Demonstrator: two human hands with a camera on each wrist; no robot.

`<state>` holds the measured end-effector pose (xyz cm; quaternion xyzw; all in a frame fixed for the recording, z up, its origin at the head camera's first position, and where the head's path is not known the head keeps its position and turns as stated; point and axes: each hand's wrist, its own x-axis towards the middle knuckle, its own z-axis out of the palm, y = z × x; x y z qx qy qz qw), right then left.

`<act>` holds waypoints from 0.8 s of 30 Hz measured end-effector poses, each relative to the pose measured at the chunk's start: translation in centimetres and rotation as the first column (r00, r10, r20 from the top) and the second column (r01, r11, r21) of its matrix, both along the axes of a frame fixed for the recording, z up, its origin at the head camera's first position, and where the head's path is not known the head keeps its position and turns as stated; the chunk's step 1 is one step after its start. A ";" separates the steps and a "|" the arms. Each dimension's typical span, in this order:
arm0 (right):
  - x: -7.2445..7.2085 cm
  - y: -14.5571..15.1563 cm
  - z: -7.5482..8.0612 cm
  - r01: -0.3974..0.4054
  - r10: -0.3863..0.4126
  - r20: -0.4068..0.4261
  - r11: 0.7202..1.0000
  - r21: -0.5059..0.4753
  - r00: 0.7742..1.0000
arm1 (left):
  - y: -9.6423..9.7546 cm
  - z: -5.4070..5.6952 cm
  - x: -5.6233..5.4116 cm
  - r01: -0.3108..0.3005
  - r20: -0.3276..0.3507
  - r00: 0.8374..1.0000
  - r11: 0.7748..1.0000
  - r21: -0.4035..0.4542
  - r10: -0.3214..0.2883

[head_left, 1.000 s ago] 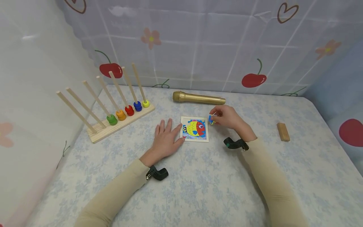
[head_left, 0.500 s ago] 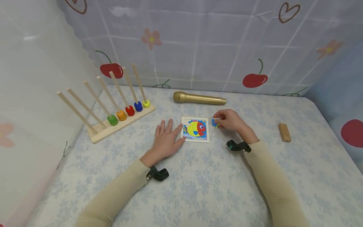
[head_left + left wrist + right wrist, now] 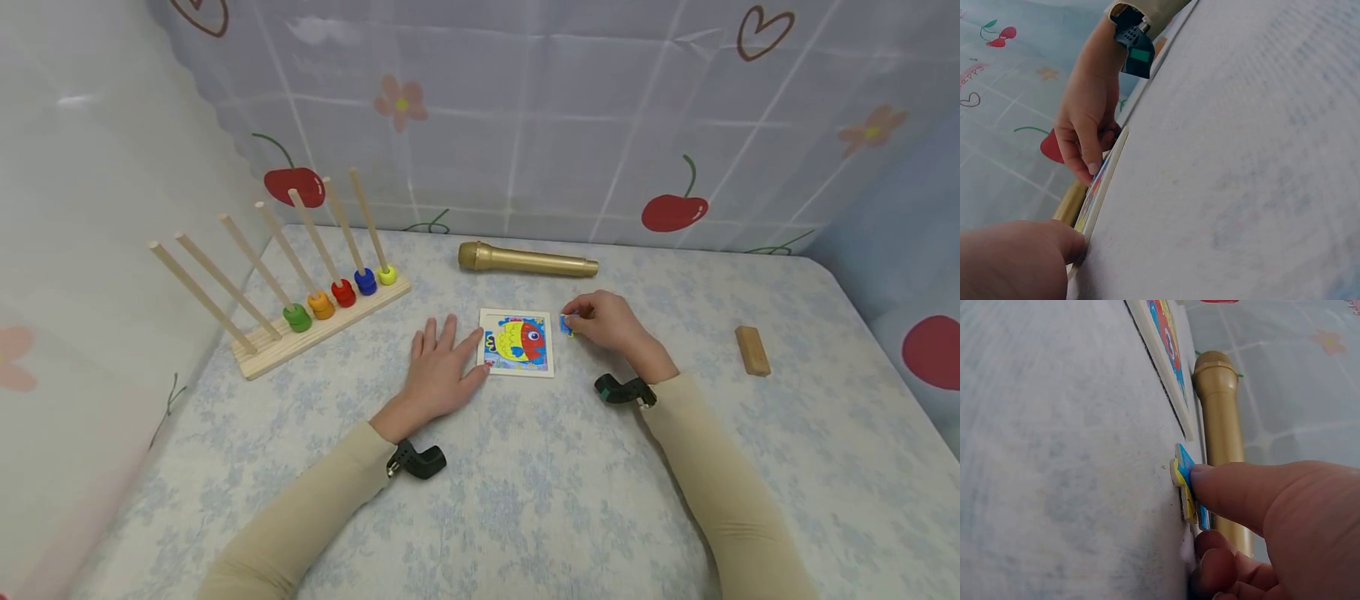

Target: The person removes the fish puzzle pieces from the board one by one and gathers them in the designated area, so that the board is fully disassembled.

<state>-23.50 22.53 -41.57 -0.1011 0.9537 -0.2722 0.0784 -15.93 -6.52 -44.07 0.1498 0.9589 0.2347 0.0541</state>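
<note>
A square fish jigsaw puzzle (image 3: 517, 343) in a pale frame lies mid-table, with a bare patch at its upper left. Flat on the table beside it, my left hand (image 3: 438, 375) has spread fingers, and its thumb and forefinger touch the frame's left edge. Just right of the frame, my right hand (image 3: 606, 321) pinches a blue and yellow puzzle piece (image 3: 1186, 481) between thumb and fingers, close over the tabletop. The right wrist view shows the thumb (image 3: 1222, 487) on the piece's blue face. Part of the piece is hidden behind the fingers.
Behind the puzzle lies a gold microphone (image 3: 528, 259). A wooden peg rack (image 3: 322, 329) with coloured rings stands at the left. Toward the right is a small wooden block (image 3: 752, 350). A patterned curtain (image 3: 517, 125) hangs along the table's back edge.
My right hand has moved slightly right and toward me with the puzzle piece, away from the frame, and the piece has turned a little. My left hand has stayed in place.
</note>
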 end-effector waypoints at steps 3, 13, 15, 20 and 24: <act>0.0 0.0 -0.1 -0.001 0.001 -0.010 1.000 0.007 1.000 | 0.0 -0.1 0.0 0.001 -0.003 1.000 1.000 0.005 -0.001; 0.0 0.3 -0.2 0.028 -0.027 0.019 0.998 -0.050 0.999 | 0.0 -0.1 0.0 -0.002 0.005 1.000 1.000 0.014 0.002; -0.1 0.3 -0.2 0.036 -0.035 0.023 0.997 -0.062 0.999 | 0.0 -0.1 -0.1 -0.002 0.005 1.000 1.000 0.016 0.001; -0.1 0.4 -0.2 0.055 -0.053 0.035 0.995 -0.081 0.998 | 0.0 0.0 0.0 -0.001 0.004 1.000 1.000 0.014 0.001; 0.0 0.4 -0.1 0.062 -0.058 0.041 0.994 -0.092 0.997 | 0.0 0.0 0.0 0.001 0.008 1.000 1.000 0.009 -0.001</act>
